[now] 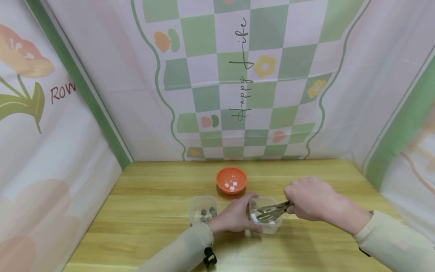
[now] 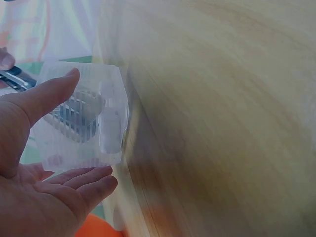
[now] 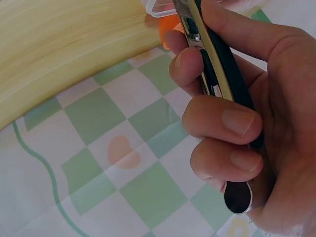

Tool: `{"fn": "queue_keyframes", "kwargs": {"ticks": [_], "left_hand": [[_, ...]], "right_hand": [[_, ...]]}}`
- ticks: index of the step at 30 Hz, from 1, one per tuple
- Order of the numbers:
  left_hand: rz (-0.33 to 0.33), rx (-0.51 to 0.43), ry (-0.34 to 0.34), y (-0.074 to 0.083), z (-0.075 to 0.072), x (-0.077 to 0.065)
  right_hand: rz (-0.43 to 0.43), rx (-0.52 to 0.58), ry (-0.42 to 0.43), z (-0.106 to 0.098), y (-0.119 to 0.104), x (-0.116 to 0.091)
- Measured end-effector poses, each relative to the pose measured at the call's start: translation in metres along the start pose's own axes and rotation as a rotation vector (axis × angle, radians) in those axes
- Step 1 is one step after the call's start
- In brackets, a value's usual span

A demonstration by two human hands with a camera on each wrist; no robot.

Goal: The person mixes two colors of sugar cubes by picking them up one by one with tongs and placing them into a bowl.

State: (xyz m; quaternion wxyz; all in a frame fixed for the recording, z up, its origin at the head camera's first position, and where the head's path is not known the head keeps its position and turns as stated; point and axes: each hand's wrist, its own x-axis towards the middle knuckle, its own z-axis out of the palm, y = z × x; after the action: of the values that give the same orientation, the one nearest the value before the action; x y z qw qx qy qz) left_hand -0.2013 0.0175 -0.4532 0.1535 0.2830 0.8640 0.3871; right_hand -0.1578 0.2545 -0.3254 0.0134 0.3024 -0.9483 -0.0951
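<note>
My right hand (image 1: 312, 198) grips a pair of metal tongs (image 1: 273, 211). In the right wrist view their dark handle (image 3: 229, 74) lies across the palm with the fingers curled round it. The tongs' heads reach down into a clear plastic container (image 1: 276, 226), among white cubes (image 1: 254, 216). My left hand (image 1: 236, 215) holds this container from its left side, thumb at the near wall and fingers at the far wall. Through the container's wall (image 2: 106, 74) in the left wrist view, the slotted tong heads (image 2: 79, 116) and white pieces (image 2: 109, 131) show.
An orange bowl (image 1: 232, 173) with a few white cubes stands behind the left hand. A second clear container (image 1: 195, 202) with several dark grey cubes sits to the left, partly behind the left forearm. Patterned cloth (image 1: 234, 75) hangs behind the wooden table (image 1: 153, 211).
</note>
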Motion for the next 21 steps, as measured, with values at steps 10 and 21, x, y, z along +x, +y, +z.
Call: {"fn": "queue_keyframes", "kwargs": {"ticks": [10,21], "left_hand": [[0.009,-0.019,0.001,0.0,-0.0004,-0.0006],[0.007,-0.009,0.001,0.0005,-0.0007,-0.0014]], "right_hand": [[-0.019,0.004,0.038,0.0022,0.0016,0.0003],[-0.027,0.035,-0.008,0.0066,0.0006,0.0008]]}}
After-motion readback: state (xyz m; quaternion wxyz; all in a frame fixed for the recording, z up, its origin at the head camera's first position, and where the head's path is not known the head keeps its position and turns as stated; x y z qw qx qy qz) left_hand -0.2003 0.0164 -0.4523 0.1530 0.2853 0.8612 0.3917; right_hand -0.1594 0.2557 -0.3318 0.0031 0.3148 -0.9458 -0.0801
